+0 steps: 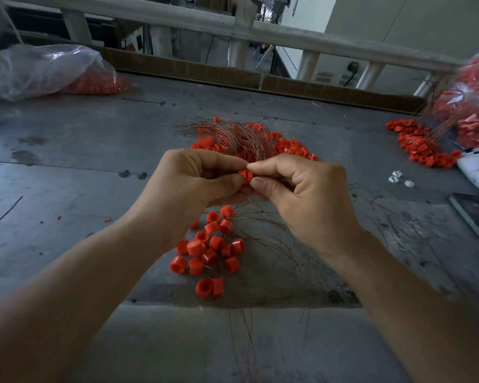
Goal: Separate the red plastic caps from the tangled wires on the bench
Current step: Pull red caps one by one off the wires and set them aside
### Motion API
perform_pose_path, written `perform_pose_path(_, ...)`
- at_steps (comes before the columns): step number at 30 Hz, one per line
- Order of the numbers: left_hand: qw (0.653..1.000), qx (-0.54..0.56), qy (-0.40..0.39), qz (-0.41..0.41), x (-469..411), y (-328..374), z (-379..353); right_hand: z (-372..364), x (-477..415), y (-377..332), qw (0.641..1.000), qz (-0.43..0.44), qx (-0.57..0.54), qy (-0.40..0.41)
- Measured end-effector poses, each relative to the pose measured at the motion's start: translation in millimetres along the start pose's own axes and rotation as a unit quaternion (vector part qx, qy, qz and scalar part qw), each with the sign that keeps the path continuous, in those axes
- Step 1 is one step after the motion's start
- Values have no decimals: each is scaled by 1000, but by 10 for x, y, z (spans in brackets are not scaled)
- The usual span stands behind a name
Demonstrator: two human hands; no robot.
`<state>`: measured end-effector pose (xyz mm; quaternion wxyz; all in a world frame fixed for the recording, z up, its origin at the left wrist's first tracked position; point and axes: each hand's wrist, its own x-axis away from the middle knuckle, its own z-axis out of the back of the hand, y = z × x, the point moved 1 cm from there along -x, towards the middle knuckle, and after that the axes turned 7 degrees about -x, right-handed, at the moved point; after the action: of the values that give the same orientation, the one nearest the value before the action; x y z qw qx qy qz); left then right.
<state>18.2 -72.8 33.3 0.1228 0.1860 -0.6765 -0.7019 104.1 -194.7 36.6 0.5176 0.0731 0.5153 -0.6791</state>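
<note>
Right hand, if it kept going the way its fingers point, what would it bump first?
The right hand points leftward at the small red plastic cap it pinches. Just beyond that is probably the left hand, which holds the cap's other side.

One red cap (245,176) is pinched between the left hand (194,183) and right hand (302,194), with thin coppery wires (241,139) fanning out behind it. A loose cluster of red caps (205,250) lies on the bench (80,161) beneath, among trailing wire strands (274,244).
</note>
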Motion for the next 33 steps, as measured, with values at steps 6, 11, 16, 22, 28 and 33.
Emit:
perform_pose_path(6,1000,-13,-21,4,-9,-9,26,13,-3,5,1000,-1,16,2)
perform_pose_path(11,1000,0,-21,4,-7,-17,20,11,3,-14,1000,14,27,6)
perform_pose_path(16,1000,-22,-5,-20,14,-10,-8,14,10,-3,999,18,32,7)
perform_pose_path(22,999,-21,-10,-46,42,25,-15,37,13,-31,991,100,92,6)
perform_pose_path(28,999,-10,-23,-22,27,-1,1,31,8,-11,993,99,58,14)
perform_pose_path(33,998,18,-56,1,16,10,25,61,-30,56,998,50,-32,-8)
